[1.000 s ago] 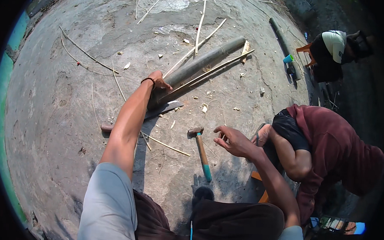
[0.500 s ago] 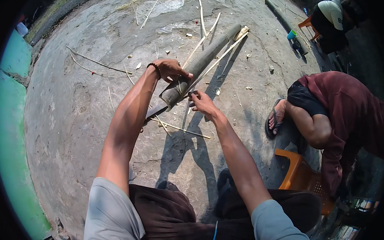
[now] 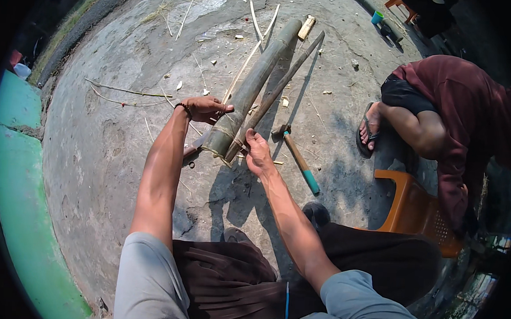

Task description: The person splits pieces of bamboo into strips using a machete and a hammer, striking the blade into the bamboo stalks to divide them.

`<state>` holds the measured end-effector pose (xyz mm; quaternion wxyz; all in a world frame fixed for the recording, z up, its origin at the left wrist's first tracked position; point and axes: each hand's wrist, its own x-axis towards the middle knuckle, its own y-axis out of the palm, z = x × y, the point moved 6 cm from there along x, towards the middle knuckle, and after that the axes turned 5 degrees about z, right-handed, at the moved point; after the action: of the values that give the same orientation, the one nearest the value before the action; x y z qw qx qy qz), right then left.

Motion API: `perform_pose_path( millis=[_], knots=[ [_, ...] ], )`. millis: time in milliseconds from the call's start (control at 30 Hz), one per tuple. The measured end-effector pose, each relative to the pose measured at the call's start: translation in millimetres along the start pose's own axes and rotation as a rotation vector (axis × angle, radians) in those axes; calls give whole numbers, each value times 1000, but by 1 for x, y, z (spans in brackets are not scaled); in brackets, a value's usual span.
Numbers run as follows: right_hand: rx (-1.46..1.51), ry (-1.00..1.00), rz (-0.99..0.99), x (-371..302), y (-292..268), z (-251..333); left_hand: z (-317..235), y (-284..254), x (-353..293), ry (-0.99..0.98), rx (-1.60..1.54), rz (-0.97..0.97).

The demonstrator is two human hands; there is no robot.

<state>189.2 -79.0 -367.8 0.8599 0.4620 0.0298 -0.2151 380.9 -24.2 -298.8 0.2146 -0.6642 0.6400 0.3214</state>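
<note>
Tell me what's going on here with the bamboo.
A person bends over a thick green bamboo pole lying on the concrete ground. The left hand rests on the pole near its close end, and the right hand grips the near end of a thinner split strip lying alongside it. A hammer with a teal grip lies just right of the hands, untouched. Another person in a dark red top crouches to the right by an orange chair.
</note>
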Motion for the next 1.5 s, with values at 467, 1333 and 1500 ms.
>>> perform_pose_path(
  millis=[467,1333,1500],
  knots=[
    [116,-84,-285,-81,-62,8,48,-5,27,-52,-186,-132],
    [-970,350,222,-68,-39,13,108,-139,-106,-593,641,-1367],
    [-919,230,164,-73,-34,12,104,-142,-53,19,921,-1184]
  ],
)
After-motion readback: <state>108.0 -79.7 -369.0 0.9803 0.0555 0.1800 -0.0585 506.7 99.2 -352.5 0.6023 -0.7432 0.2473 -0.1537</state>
